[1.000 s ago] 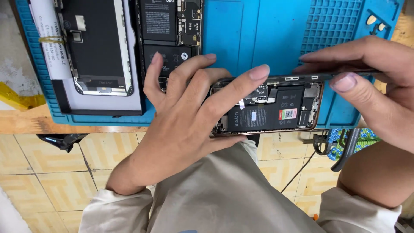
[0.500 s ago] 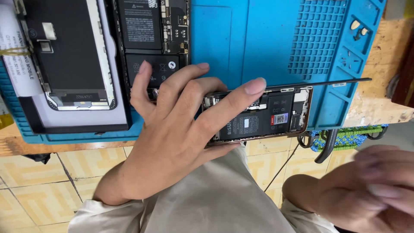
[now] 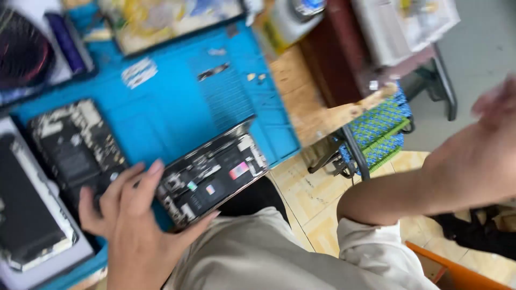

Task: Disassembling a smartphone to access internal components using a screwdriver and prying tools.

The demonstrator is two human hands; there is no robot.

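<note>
Opened phone [image 3: 212, 174] at mat's [image 3: 177, 107] near edge, long axis slanting up-right, gripped by left hand [image 3: 134, 225]; right hand [image 3: 497, 104] far right, fingers blurred, indeterminate.

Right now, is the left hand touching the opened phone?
Touching. The head view shows the left hand gripping the opened phone, fingers wrapped around its near end.

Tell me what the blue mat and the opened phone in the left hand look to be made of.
Blue mat: looks like soft silicone or rubber, matte, with moulded ridges and small compartments.
Opened phone, held by the left hand: apparently a metal frame, going by the shiny silvery edge, around dark circuit boards; blur leaves details uncertain.
</note>
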